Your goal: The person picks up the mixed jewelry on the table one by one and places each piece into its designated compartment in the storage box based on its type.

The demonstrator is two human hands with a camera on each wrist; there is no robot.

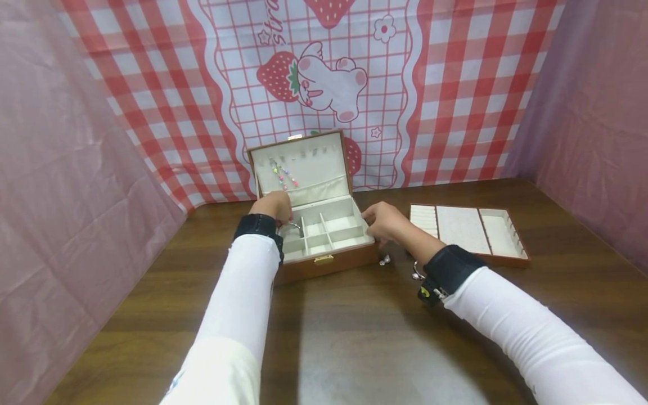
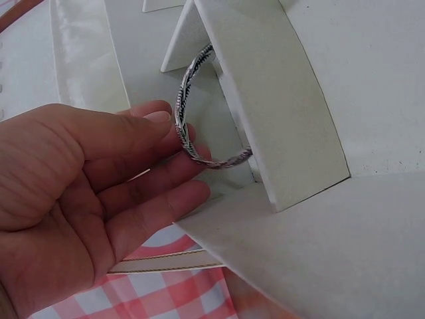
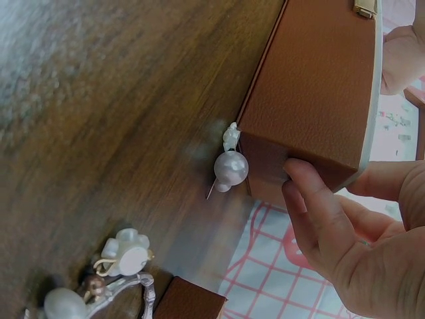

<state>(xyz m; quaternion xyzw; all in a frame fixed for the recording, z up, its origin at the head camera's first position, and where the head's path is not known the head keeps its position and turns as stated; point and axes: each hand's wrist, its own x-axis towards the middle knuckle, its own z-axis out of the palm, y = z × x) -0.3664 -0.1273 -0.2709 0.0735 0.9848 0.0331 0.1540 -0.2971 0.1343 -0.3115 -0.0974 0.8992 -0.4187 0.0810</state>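
A brown jewelry box [image 1: 349, 259] with a cream divided interior stands with its lid up in the head view. Over its left compartments, my left hand [image 1: 273, 206] pinches a twisted silver bracelet [image 2: 179, 109] between thumb and fingers. Part of that bracelet passes behind a cream divider [image 2: 279, 113] in the left wrist view. On the box's right end, my right hand [image 3: 358, 259] grips the wall, fingertips against the brown outer side and thumb at the upper rim. A pearl earring [image 3: 231, 168] lies on the table against the box's base.
Right of the box lies a shallow tray [image 1: 463, 229] with cream sections. Colorful beaded jewelry [image 1: 281, 175] hangs inside the lid. Near my right wrist are a white flower-shaped piece [image 3: 126, 252] and a silver piece [image 3: 119, 289] with a large pearl. A checked cloth [image 1: 466, 112] hangs behind.
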